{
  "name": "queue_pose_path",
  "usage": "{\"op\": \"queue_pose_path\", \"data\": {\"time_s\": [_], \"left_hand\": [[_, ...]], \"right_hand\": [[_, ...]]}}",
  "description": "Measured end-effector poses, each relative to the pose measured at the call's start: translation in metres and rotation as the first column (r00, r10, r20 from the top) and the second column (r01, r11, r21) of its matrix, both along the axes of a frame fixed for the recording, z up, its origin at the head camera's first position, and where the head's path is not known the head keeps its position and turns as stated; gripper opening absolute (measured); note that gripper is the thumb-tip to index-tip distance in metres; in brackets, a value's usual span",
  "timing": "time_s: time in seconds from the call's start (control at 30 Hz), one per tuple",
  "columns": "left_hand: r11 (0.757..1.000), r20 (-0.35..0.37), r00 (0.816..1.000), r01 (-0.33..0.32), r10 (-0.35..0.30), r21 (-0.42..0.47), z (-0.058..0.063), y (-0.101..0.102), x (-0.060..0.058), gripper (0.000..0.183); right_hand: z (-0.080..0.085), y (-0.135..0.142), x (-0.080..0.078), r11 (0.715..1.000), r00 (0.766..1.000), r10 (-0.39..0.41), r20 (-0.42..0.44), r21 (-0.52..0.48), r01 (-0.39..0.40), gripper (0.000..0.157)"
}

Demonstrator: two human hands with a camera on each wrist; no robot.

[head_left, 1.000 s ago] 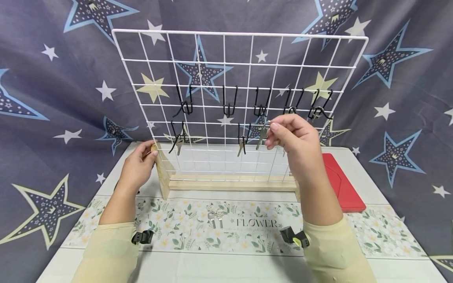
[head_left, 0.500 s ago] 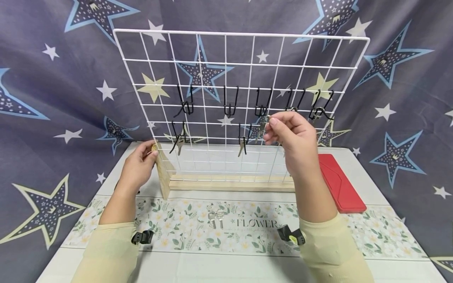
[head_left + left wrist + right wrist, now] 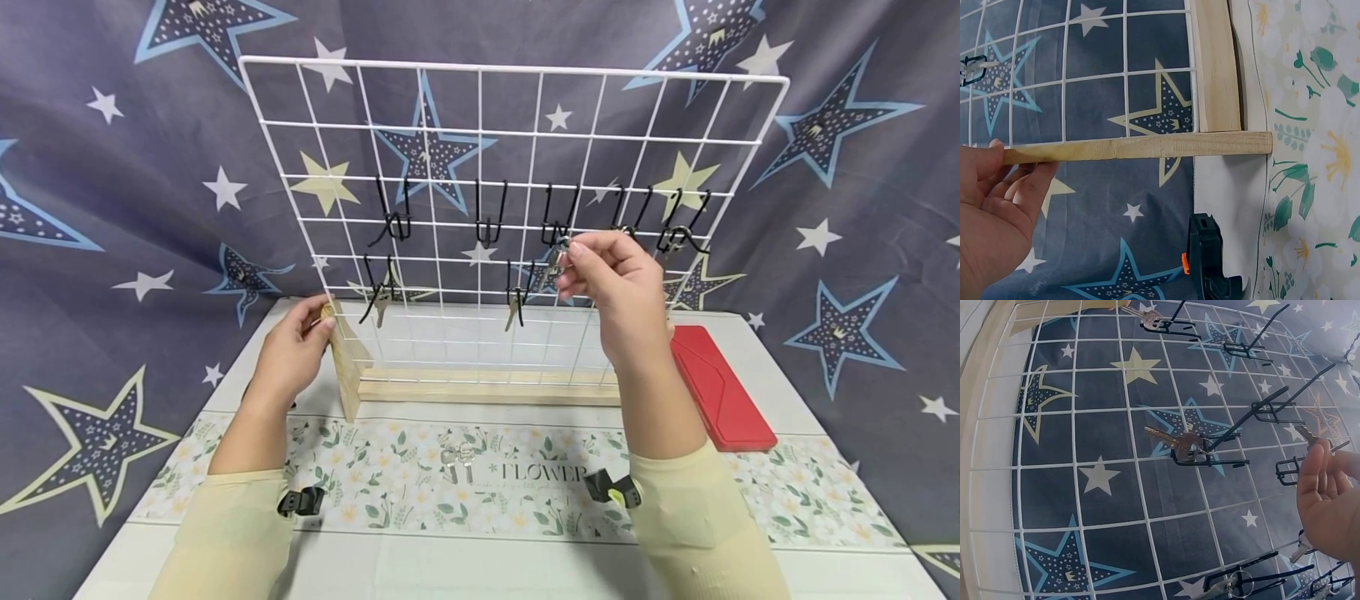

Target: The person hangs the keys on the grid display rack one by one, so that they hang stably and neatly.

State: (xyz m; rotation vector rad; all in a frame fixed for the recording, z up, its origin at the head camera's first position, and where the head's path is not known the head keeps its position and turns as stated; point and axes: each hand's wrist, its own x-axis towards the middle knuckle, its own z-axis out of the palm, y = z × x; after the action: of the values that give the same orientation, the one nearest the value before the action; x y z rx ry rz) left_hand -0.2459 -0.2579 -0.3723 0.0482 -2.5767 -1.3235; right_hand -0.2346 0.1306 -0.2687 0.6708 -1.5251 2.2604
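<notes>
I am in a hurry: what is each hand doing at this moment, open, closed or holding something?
Left hand: closed, gripping the wooden side piece.
Right hand: closed, pinching a key between thumb and fingers.

A slate-blue fabric (image 3: 180, 225) with soft folds hangs behind the table and along both its sides. Its print mixes large dotted stars (image 3: 832, 321) edged in light blue or pale yellow, plain yellow stars (image 3: 321, 190) and small white stars (image 3: 225, 192). A white covering (image 3: 450, 575) dresses the table, crossed by a floral band (image 3: 375, 500) lettered "FLOWER". The light is even, with faint shadows (image 3: 611, 567) toward the front.
</notes>
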Motion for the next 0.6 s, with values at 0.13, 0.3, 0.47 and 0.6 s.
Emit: {"op": "queue_pose_path", "data": {"time_s": [0.13,0.3,0.47,0.6], "left_hand": [[1.0,-0.003,1.0,0.002,-0.002,0.006,0.0,0.0,0.0,0.046],[1.0,0.005,1.0,0.005,-0.005,0.025,-0.001,0.0,-0.001,0.047],[0.999,0.006,1.0,0.009,-0.009,0.033,0.0,0.0,-0.001,0.047],[0.999,0.003,1.0,0.011,-0.011,0.038,0.0,0.0,-0.001,0.046]], "right_hand": [[0.0,-0.001,-0.004,1.0,1.0,-0.012,0.018,-0.001,0.012,0.005],[0.0,-0.002,-0.009,1.0,0.999,-0.029,0.029,0.011,0.028,0.008],[-0.001,-0.002,-0.014,0.998,0.997,-0.056,0.043,0.031,0.055,0.011],[0.0,-0.002,-0.017,0.997,0.997,-0.069,0.046,0.044,0.067,0.013]]}}
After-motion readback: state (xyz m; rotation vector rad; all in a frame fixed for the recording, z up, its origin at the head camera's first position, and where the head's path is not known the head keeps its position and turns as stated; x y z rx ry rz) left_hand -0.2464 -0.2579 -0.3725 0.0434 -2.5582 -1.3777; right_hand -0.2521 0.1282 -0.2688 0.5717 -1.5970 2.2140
